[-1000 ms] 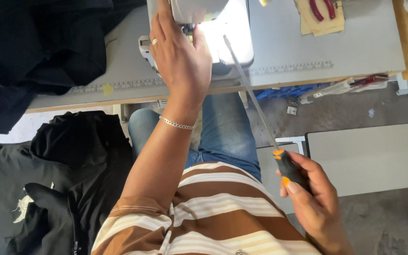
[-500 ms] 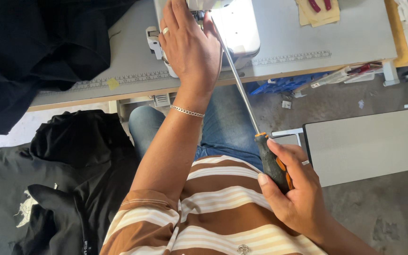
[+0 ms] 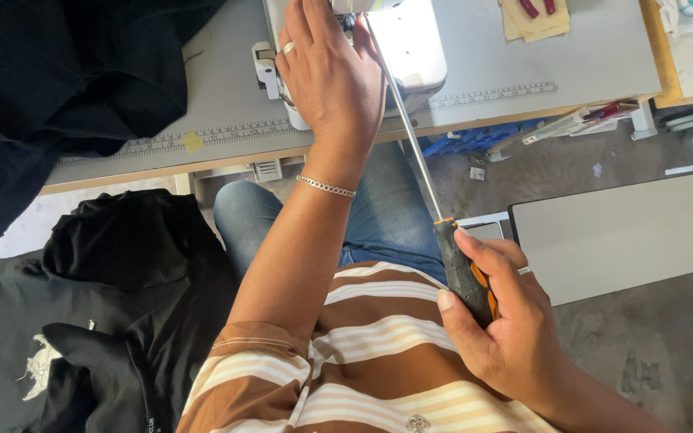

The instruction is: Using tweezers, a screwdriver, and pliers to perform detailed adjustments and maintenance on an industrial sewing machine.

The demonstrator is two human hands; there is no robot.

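My right hand (image 3: 507, 329) grips the black and orange handle of a long screwdriver (image 3: 411, 144). Its steel shaft runs up and left to the white sewing machine (image 3: 407, 44) at the top of the view, where the tip is hidden. My left hand (image 3: 330, 72), with a ring and a thin wrist bracelet, rests flat against the machine's left side, fingers pointing up. I sit in blue jeans and a brown and white striped shirt.
The grey sewing table (image 3: 595, 64) has printed rulers along its front edge. Black fabric (image 3: 50, 88) is heaped on its left and more black garments (image 3: 82, 321) lie on the floor. Yellow cloth with red-handled scissors (image 3: 535, 16) lies at top right. A grey panel (image 3: 627, 232) stands at right.
My right hand has drawn nearer with the screwdriver, its shaft now steeper and reaching the machine. The left hand stays on the machine.
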